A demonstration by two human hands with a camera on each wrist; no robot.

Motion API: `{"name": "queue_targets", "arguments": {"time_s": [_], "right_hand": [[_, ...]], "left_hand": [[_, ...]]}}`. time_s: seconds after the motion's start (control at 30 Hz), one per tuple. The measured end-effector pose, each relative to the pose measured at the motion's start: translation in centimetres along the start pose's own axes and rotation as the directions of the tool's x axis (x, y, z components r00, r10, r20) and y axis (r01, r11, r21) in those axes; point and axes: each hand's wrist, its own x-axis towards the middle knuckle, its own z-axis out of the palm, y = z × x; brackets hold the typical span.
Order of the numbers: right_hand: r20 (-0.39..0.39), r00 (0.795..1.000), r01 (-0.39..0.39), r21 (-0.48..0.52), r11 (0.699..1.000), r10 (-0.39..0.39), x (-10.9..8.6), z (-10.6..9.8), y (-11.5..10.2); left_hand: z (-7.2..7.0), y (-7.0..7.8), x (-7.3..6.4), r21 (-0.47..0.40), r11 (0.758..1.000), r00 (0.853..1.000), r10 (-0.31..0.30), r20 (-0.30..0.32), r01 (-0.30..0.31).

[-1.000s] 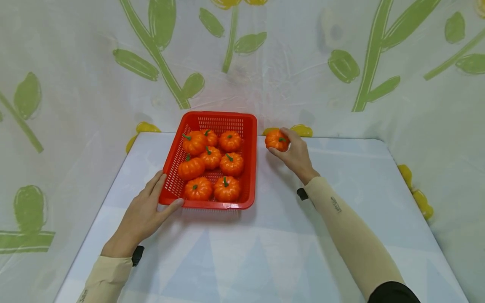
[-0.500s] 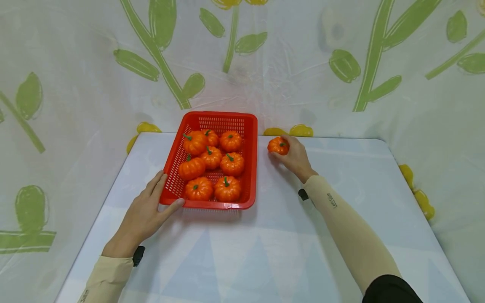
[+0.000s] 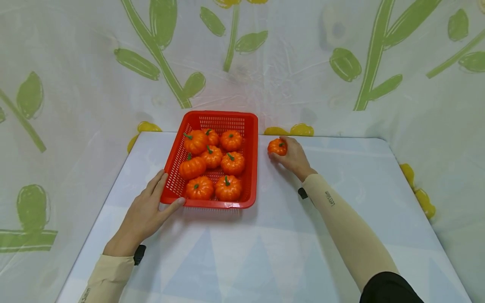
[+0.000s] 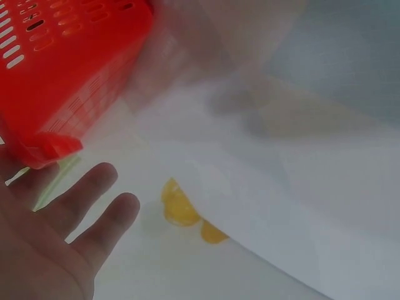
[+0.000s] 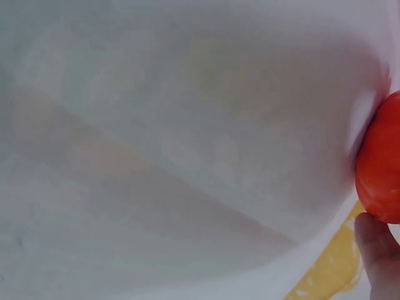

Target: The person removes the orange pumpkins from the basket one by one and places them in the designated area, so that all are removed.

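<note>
A red plastic basket [image 3: 250, 176] with slotted walls stands on the table and holds several small orange pumpkins [image 3: 229, 188] with green stems. My left hand [image 3: 145, 214] rests at its near left corner, the thumb along the front rim and the other fingers by the left side. In the left wrist view those fingers [image 4: 103, 228] are extended near the basket's corner. Right of the basket, my right hand [image 3: 294, 158] pinches another small pumpkin [image 3: 277, 147] between thumb and fingers. The right wrist view shows that pumpkin [image 5: 382, 162] at the edge, against the table surface.
The pale table [image 3: 242, 261] has a blue triangle pattern. Its far edge runs close behind the basket and the right-hand pumpkin. A white curtain [image 3: 288, 75] printed with green leaves and yellow flowers hangs behind and at both sides.
My right hand has brought the pumpkin slightly down and nearer onto the table; over the last half second it barely moves. The left hand and the basket stay where they were.
</note>
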Motion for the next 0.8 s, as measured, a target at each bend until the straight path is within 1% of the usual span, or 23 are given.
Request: {"name": "queue_targets", "arguments": {"time_s": [0.13,0.27,0.43,0.6,0.7,0.8], "right_hand": [[0.012,1.000,-0.002,-0.026,1.000,0.002,0.0,-0.1,-0.1],[0.025,1.000,-0.009,-0.046,0.999,0.010,0.0,-0.2,-0.1],[0.036,0.999,-0.035,-0.047,0.998,0.037,0.1,-0.2,-0.1],[0.031,0.999,-0.035,-0.041,0.999,0.036,0.0,-0.6,-0.4],[0.028,1.000,-0.013,-0.041,0.999,0.014,0.0,-1.0,-0.8],[0.021,1.000,-0.001,-0.019,1.000,0.002,0.0,-1.5,-1.5]], "left_hand": [[0.0,0.1,-0.1,0.000,1.000,1.000,0.006,-0.009,-0.006],[0.1,0.1,-0.1,0.007,1.000,0.999,0.011,-0.032,-0.011],[0.2,0.1,-0.2,-0.001,1.000,0.999,0.012,-0.048,-0.012],[0.1,0.1,-0.3,-0.007,1.000,0.999,0.007,-0.034,-0.007],[0.1,0.2,-0.4,0.002,1.000,1.000,0.007,-0.029,-0.007],[0.0,0.3,-0.5,-0.001,1.000,1.000,-0.001,-0.018,0.001]]}}
